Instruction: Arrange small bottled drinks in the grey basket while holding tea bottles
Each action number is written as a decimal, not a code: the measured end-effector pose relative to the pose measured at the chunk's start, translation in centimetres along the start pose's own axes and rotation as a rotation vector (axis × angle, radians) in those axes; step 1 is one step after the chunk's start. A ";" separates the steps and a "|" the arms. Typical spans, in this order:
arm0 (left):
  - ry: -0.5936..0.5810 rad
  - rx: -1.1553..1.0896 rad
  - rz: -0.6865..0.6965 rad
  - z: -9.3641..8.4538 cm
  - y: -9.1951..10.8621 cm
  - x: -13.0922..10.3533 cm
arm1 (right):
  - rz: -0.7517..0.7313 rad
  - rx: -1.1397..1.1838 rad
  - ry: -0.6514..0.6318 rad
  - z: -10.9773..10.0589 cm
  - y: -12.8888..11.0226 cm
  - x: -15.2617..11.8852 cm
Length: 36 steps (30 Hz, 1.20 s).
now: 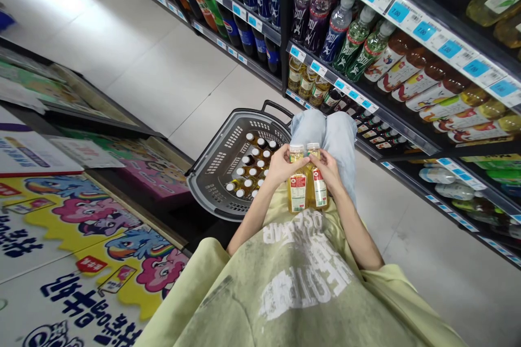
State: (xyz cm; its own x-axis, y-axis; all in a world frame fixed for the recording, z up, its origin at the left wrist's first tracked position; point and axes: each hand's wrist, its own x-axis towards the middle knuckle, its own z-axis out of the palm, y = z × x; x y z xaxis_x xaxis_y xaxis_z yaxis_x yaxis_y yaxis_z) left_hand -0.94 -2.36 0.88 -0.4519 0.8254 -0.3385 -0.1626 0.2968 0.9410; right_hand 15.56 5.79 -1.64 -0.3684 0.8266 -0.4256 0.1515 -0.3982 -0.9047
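Two small bottles of yellow drink are held upright, side by side and touching, in front of the person's lap and against the hem of a pale green printed shirt. The left bottle (297,179) carries a white and red label and a pale cap; the right bottle (317,176) matches it.

The left hand (281,165) is wrapped around the upper part of the left bottle, fingers curled over its neck and shoulder. The right hand (328,169) is closed in the same way on the right bottle, with fingertips near the cap. Both hands press the two bottles together.

Taking the pair of bottles as the landmark: just to their left, on the floor, stands a grey shopping basket (211,173) with perforated walls and a dark handle. It contains many more small bottles (252,165), standing upright in rows, caps up. Directly beyond the pair are the person's knees in light blue jeans (325,130), which overlap the basket's far right rim.

Beyond and to the right of the pair runs a dark shelf unit (366,103) with blue price tags along its edges, stocked with bottled drinks; similar yellow bottles (305,81) stand on its lower shelf, near the knees. Far to the left of the pair lie flat printed boxes with cartoon ponies (101,227). The floor (163,76) is pale tile.
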 end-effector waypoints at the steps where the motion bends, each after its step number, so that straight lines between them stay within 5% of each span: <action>1: 0.008 0.003 -0.001 -0.2 0.4 -0.1 | 0.000 0.001 0.002 0.0 0.0 0.0; 8: 0.096 -0.006 0.084 -4.2 3.5 -0.6 | -0.001 -0.028 0.032 -0.3 0.3 -0.2; 12: 0.327 0.085 0.214 -8.3 4.4 -0.6 | 0.007 -0.034 0.044 -0.4 0.7 -0.2; 16: 0.618 0.469 0.288 -11.8 3.8 -0.3 | 0.005 -0.052 0.035 -0.4 0.8 -0.3; 19: 0.736 0.726 0.235 -14.1 2.1 0.3 | 0.013 -0.046 0.049 -0.3 0.8 -0.4; 23: 0.840 0.883 -0.005 -17.7 -1.4 0.9 | 0.029 -0.028 0.058 -0.3 0.9 -0.4; 28: 0.840 0.936 -0.315 -21.5 -6.1 0.6 | 0.046 -0.010 0.057 0.0 0.7 -0.3; 36: 0.831 0.898 -0.662 -23.5 -14.3 -0.4 | 0.188 0.221 0.045 0.5 -0.7 -0.1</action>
State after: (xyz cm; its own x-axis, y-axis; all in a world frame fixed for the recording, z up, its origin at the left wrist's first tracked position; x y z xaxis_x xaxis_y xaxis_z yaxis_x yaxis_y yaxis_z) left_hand -19.02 -18.25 -12.44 -0.9476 -0.0186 -0.3189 -0.0794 0.9807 0.1788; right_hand 15.08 5.78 -0.97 -0.3110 0.7449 -0.5903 0.0079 -0.6190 -0.7853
